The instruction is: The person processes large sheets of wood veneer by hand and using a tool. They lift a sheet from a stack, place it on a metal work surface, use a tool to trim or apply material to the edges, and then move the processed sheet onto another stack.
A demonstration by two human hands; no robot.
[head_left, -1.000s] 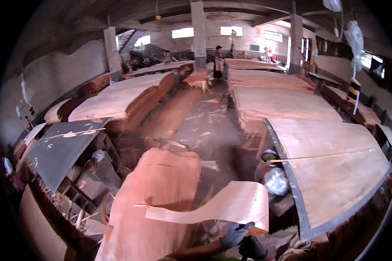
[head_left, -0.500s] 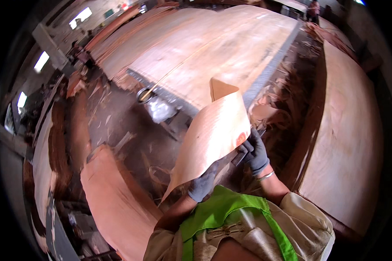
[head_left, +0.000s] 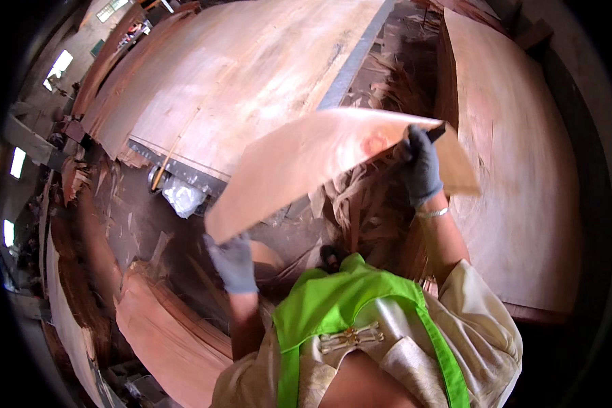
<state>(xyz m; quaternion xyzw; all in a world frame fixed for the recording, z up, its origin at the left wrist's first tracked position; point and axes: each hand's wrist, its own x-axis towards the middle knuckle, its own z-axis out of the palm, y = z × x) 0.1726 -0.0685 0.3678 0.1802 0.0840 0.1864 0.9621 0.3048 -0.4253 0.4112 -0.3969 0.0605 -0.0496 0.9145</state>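
Observation:
A thin, curved sheet of wood veneer point(head_left: 299, 160) with a reddish knot is held up in front of me, its right end bent downward. My right hand point(head_left: 421, 168), in a grey glove, is closed on its near edge close to the knot. A dark, narrow object point(head_left: 438, 131) shows at those fingertips; its kind cannot be made out. My left hand point(head_left: 232, 264), also gloved, is at the sheet's lower left corner, its fingers partly hidden and a little blurred; it appears to grip the edge.
A broad stack of veneer point(head_left: 251, 75) lies ahead, with a stick point(head_left: 173, 149) and a clear plastic bag point(head_left: 183, 197) at its near corner. Another tall stack point(head_left: 517, 177) stands at right. Veneer scraps point(head_left: 353, 204) litter the floor between. More sheets point(head_left: 163, 333) lie at lower left.
Both hands have moved apart, the right one up and to the right, the left one leftward. The veneer sheet has swung from a steep slant to lie more crosswise. My view has shifted to the right.

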